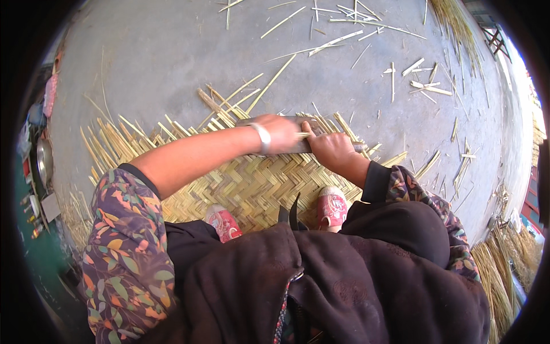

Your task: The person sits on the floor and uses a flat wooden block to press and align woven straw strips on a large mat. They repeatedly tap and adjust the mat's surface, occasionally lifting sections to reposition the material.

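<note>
A half-woven mat of pale split-reed strips lies on the floor in front of me, in a zigzag weave. Loose strip ends fan out along its far edge. My left hand, blurred by motion and wearing a silver bracelet, is closed at that edge; pale strip ends show at its fingers. Close beside it, my right hand is closed around a dark, flat, long tool lying across the strips. Its rounded end pokes out right of the hand; its exact kind is unclear.
My red-and-white shoes rest on the mat's near part. Cut strip scraps litter the grey floor. Bundles of long stalks lie at the far right and near right. A metal basin stands at the left.
</note>
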Action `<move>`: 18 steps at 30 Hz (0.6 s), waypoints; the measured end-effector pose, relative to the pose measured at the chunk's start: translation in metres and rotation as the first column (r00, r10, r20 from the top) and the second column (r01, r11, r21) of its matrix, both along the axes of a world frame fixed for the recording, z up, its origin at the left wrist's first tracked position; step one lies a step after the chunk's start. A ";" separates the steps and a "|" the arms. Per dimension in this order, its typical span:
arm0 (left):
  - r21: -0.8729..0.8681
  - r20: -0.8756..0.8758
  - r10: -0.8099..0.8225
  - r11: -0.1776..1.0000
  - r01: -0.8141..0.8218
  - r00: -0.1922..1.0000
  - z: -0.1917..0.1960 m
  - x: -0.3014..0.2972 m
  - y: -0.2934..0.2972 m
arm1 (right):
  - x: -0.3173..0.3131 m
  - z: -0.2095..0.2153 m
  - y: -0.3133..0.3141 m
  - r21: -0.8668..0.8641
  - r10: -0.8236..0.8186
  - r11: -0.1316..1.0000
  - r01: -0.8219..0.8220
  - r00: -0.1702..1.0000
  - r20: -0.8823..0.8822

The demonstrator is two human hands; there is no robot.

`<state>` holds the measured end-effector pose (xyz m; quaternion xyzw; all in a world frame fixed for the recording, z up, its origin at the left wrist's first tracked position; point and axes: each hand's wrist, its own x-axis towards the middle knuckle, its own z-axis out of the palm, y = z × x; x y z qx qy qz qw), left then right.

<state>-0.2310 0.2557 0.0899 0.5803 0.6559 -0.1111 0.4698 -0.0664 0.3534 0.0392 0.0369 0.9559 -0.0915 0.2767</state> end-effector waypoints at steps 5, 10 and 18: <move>0.786 -0.084 0.476 0.572 -0.236 0.875 0.080 -0.082 0.081 | 0.000 0.021 0.006 -0.071 -0.018 0.997 0.015 0.999 -0.040; 0.835 -0.548 0.384 0.298 0.462 0.743 0.012 -0.127 0.011 | 0.014 0.075 0.026 -0.107 0.153 0.982 -0.153 0.988 -0.008; 0.296 -0.256 -0.270 0.892 0.341 0.928 -0.039 -0.059 -0.056 | -0.010 0.135 0.032 -0.116 0.444 0.891 -0.438 0.896 0.028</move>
